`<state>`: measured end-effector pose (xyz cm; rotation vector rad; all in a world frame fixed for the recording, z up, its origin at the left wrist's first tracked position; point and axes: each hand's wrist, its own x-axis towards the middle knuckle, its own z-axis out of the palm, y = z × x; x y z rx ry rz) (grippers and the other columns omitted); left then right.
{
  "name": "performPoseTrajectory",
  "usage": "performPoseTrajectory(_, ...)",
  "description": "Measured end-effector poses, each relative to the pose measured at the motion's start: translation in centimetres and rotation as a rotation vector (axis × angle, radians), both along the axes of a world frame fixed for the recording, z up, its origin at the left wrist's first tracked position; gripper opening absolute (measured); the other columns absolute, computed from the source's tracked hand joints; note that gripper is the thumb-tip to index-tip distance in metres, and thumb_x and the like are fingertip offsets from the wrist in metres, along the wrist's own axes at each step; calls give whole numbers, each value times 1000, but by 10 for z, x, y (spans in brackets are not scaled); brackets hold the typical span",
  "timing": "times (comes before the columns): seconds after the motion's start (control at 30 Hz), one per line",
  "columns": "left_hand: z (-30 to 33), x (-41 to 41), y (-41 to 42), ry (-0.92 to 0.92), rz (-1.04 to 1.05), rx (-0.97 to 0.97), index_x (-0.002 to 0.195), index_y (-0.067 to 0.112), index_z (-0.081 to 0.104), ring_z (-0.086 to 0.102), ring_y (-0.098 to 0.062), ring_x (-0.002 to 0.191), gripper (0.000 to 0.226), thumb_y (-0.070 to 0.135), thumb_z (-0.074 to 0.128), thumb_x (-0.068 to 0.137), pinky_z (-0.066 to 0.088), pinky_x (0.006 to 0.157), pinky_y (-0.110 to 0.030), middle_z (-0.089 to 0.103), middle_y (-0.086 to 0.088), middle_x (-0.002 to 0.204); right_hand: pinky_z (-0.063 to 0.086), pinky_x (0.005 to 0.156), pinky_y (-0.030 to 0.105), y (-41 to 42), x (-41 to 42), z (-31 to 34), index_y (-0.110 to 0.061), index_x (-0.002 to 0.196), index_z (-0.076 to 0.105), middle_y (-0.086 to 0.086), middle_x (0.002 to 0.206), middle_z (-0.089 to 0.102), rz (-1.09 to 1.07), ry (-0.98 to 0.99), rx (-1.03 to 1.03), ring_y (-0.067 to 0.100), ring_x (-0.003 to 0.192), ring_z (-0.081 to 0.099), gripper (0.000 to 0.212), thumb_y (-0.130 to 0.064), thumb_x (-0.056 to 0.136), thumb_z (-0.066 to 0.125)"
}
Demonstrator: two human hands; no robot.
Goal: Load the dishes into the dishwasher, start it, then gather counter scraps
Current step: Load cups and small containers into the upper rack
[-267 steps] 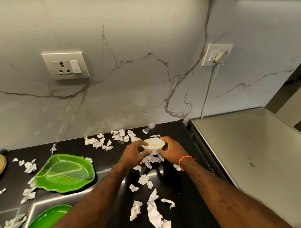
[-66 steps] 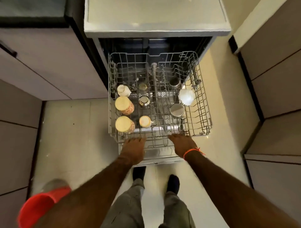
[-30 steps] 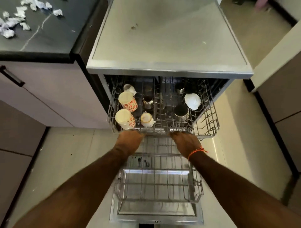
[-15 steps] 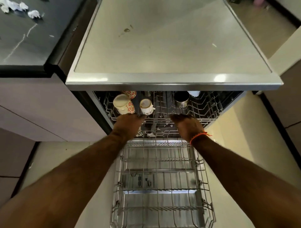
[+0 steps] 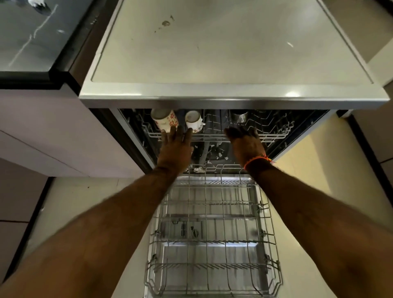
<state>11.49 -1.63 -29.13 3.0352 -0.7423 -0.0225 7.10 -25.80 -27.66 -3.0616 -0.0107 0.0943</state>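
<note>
Dishwasher point(image 5: 231, 95) open, lower rack point(image 5: 212, 244) out; your left hand point(image 5: 175, 149) flat w/ straight fingers, right hand point(image 5: 244, 144) fingers curled on upper rack point(image 5: 272, 131).

The grey wire upper rack point(image 5: 274, 136) is mostly hidden under the steel top of the dishwasher point(image 5: 212, 53); only its front edge shows. The white mug with red flowers point(image 5: 164, 120), the small white cup point(image 5: 194, 120) and the steel cup point(image 5: 239, 117) are each cut off by that top. The fingertips of the right hand point(image 5: 244, 143) are too dark to tell if they curl around the wire. The grey wire lower rack point(image 5: 212, 234) is cut by the bottom edge. A white paper scrap point(image 5: 37, 2) on the black tabletop point(image 5: 32, 42) is blurred and cut by the top edge.
</note>
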Motion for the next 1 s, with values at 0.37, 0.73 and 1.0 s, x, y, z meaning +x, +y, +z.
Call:
performPoseTrajectory(0.37,-14,-199,47,369,71,-42,161,14,-3,-6,-34,155,80,51,38,103,6,126,-55,-7,-14,169,20,122,55,12,-236,-54,-17,157,22,10,167,12,-173,222,-2,33,152,15,72,-24,93,53)
performPoseTrajectory(0.73,42,-422,110,614,161,1,160,11,14,18,-32,153,78,45,51,100,29,120,-48,13,-13,168,42,105,50,89,-420,11,-19,146,37,5,157,36,61,409,92,31,132,48,59,-25,90,53)
performPoseTrajectory(1.0,157,-512,165,676,401,-176,156,18,33,35,-30,145,65,39,54,98,36,117,-44,33,-8,162,51,97,46,189,-456,132,-21,142,45,7,144,52,264,467,152,33,122,57,52,-24,91,52)
